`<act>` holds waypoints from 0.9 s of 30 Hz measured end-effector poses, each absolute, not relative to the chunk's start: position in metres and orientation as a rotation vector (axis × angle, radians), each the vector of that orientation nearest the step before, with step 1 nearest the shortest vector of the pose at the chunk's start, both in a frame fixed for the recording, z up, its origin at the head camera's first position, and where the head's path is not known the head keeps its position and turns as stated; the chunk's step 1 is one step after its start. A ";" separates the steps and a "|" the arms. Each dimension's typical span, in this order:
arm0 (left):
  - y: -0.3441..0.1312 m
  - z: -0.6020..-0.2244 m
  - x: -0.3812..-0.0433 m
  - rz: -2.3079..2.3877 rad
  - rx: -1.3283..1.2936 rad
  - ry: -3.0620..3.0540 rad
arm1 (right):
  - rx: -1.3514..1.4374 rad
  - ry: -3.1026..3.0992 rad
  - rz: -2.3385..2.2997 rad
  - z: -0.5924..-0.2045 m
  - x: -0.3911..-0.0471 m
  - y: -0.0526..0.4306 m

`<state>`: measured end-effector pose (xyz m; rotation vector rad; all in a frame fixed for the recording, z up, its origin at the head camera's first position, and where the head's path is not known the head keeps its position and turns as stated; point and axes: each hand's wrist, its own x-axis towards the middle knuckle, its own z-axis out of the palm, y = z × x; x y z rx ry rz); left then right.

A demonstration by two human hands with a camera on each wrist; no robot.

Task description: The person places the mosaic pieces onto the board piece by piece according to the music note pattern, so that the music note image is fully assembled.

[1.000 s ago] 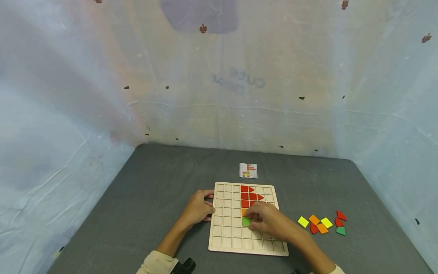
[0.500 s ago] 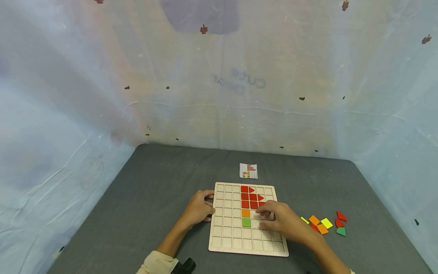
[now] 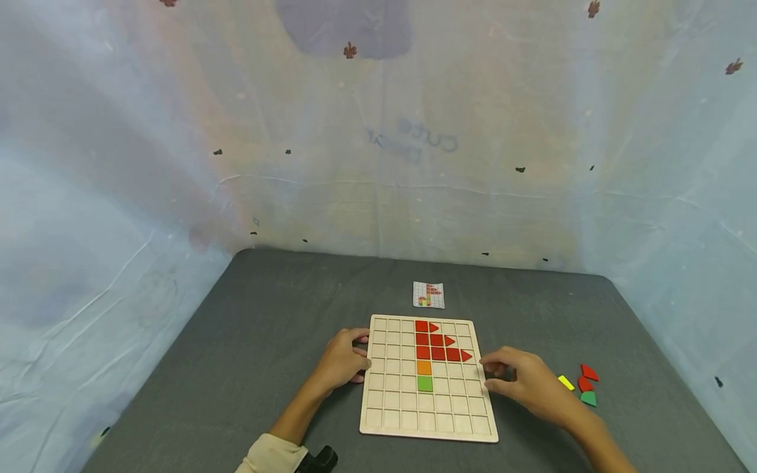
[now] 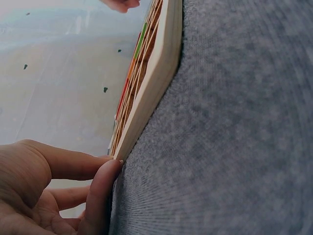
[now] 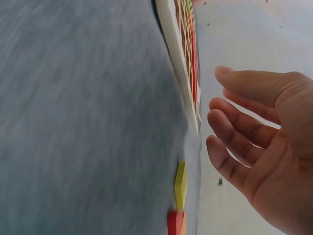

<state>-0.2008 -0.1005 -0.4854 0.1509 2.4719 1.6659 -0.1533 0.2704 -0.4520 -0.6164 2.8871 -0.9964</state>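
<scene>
A square wooden grid board [image 3: 390,401] lies on the grey table in the head view. Red square and triangle tiles [image 3: 437,339] fill part of its upper rows, with an orange tile [image 3: 424,368] and a green tile [image 3: 425,383] below them. My left hand [image 3: 344,357] holds the board's left edge, thumb and index finger meeting at its rim in the left wrist view. Just off the board's right edge hovers my right hand [image 3: 526,384], fingers loosely bent and apart; nothing shows between them in the right wrist view [image 5: 274,132].
Right of my right hand lie loose tiles: a yellow one [image 3: 566,382], two red ones [image 3: 589,372] and a dark green one [image 3: 588,399]. The hand hides others in the head view. A small printed pattern card [image 3: 428,295] lies behind the board.
My right hand has moved right, from over the orange and green tiles to beyond the board's right edge, uncovering the third red row. My left hand stays at the left edge.
</scene>
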 end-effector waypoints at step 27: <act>-0.101 -0.488 -0.202 1.667 0.174 2.474 | -0.254 3.035 -0.857 -0.464 -0.122 0.355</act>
